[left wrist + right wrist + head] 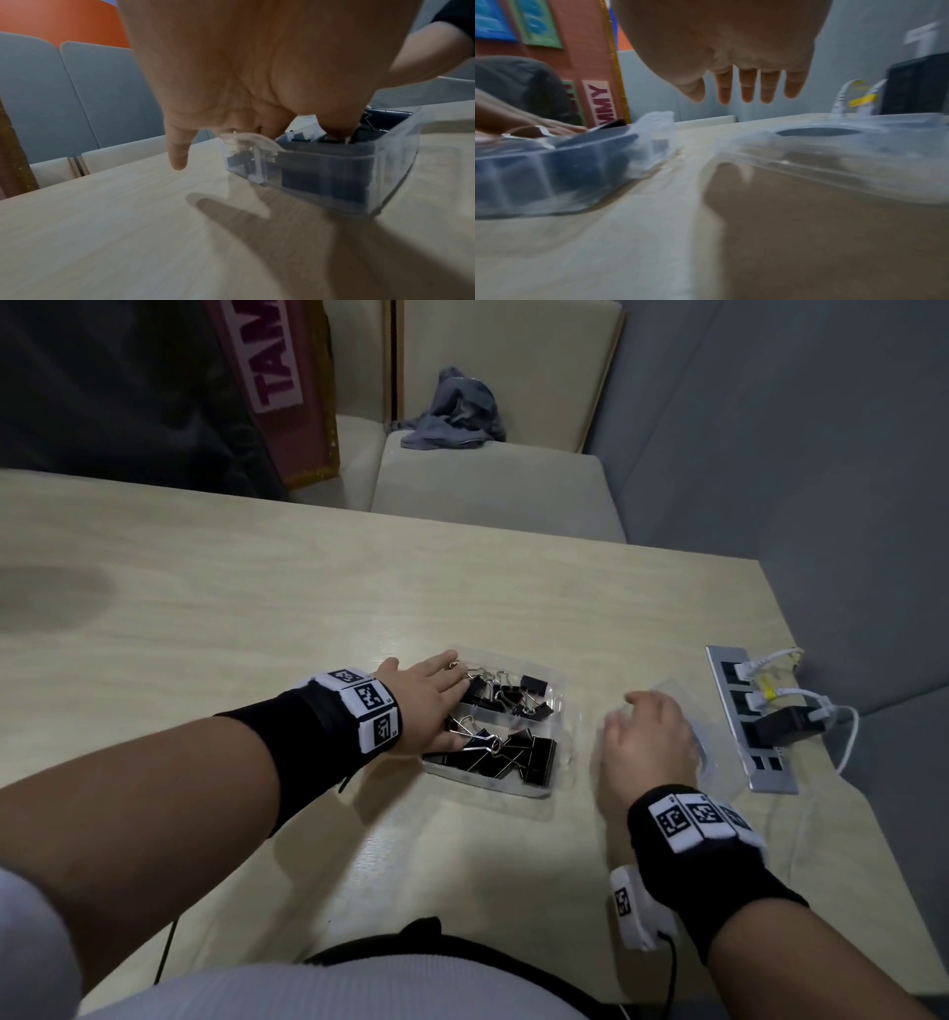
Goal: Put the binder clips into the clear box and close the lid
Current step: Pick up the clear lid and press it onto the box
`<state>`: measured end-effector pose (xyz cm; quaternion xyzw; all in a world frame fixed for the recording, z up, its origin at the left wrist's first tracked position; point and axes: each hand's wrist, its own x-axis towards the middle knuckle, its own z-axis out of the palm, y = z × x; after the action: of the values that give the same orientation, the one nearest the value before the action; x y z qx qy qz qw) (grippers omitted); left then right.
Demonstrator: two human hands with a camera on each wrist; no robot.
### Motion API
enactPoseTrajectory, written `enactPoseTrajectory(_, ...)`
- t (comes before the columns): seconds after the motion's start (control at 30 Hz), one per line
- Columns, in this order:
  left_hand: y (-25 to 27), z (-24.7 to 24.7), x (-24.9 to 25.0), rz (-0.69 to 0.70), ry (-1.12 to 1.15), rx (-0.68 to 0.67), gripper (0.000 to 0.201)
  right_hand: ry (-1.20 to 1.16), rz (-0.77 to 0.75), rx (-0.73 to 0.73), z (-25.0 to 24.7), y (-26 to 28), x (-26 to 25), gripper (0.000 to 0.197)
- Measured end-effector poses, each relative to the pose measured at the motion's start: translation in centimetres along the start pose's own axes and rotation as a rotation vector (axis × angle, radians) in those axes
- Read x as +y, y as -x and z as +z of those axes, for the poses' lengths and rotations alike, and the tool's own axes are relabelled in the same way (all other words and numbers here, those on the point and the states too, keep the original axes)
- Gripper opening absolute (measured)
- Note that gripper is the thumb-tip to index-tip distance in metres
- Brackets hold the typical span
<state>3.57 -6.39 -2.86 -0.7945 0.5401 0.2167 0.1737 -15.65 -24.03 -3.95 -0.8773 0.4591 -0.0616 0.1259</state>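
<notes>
The clear box sits lidless on the table and holds several black binder clips. My left hand reaches in from its left side, fingers laid flat on the clips. In the left wrist view the fingertips dip among the clips inside the box, while the little finger hangs outside it. The clear lid lies flat to the right of the box. My right hand hovers over the lid's left part, fingers straight and holding nothing, above the lid.
A metal socket panel with a black adapter and white cables is set into the table just right of the lid, near the table's right edge. Beyond the far edge is a cushioned bench with a grey cloth.
</notes>
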Motion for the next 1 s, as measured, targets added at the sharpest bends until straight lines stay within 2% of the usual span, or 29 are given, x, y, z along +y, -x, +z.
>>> enactPoseTrajectory(0.1,0.2,0.2,0.0,-0.016,0.006,-0.001,0.083,0.080,0.247,-0.290,0.8,-0.3,2.1,0.072)
enactPoseTrajectory(0.17,0.4,0.4,0.1,-0.028,0.010,0.000,0.083,0.128,0.231,-0.393,1.6,0.4,2.6,0.086)
enactPoseTrajectory(0.23,0.6,0.7,0.1,-0.038,0.013,0.004,0.084,0.201,0.142,-0.373,2.0,1.2,2.2,0.094)
enactPoseTrajectory(0.3,0.8,1.1,0.1,-0.047,0.021,0.009,0.085,0.237,0.081,-0.315,2.2,1.7,1.3,0.090)
enactPoseTrajectory(0.4,1.1,1.5,0.0,-0.061,0.035,0.002,0.086,0.237,0.030,-0.282,2.0,2.0,0.7,0.072)
enactPoseTrajectory(0.5,1.4,1.7,-0.3,-0.077,0.032,-0.014,0.089,0.288,-0.018,-0.273,1.3,1.9,1.0,0.072)
enactPoseTrajectory(0.57,1.6,1.8,-0.5,-0.085,0.029,-0.017,0.090,0.332,0.027,-0.321,1.0,1.7,1.4,0.078)
enactPoseTrajectory(0.7,1.7,1.9,-0.6,-0.094,0.019,-0.023,0.092,0.207,0.132,-0.458,1.1,1.5,2.0,0.091)
enactPoseTrajectory(0.77,1.7,1.9,-0.6,-0.095,0.021,-0.024,0.092,0.134,0.142,-0.368,0.9,1.2,2.1,0.085)
enactPoseTrajectory(0.83,1.7,1.9,-0.7,-0.091,0.031,-0.023,0.093,0.055,0.215,-0.256,0.5,0.7,2.2,0.069)
enactPoseTrajectory(1.0,1.6,2.0,-0.8,-0.084,0.036,-0.029,0.093,0.193,0.313,-0.272,0.9,0.4,2.9,0.054)
